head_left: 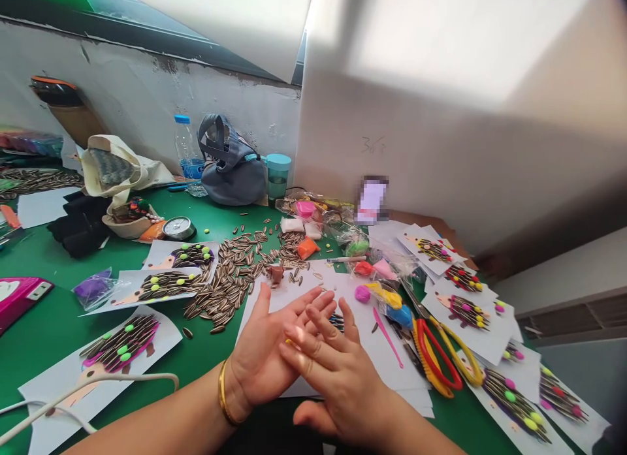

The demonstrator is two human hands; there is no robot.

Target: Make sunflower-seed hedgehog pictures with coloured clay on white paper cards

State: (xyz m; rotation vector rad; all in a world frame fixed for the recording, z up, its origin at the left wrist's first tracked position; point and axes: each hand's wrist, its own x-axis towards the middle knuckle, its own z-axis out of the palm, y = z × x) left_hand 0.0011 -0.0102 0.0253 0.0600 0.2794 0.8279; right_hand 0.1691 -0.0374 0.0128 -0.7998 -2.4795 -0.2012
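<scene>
My left hand (269, 350) is palm up over white paper (255, 311) at the middle, its fingers stretched out. Across its fingers lies my right hand (337, 363), palm down with fingers extended. A tiny yellow bit (288, 341) shows by the right fingertips; whether more lies between the hands is hidden. Beneath them a partly covered seed picture (337, 321) rests on the paper. Sunflower seeds (230, 279) are heaped behind and left of the hands. Purple-pink clay (362, 293), yellow clay (386, 294) and a pink tool (388, 337) lie right of them.
Scissors with red and yellow handles (435, 357) lie right. Hedgehog cards flank both sides, one at left (161, 331). Behind stand a bottle (183, 148), a grey bag (235, 174), a cup (278, 174) and a phone (372, 199). A white cable (117, 378) crosses the left front.
</scene>
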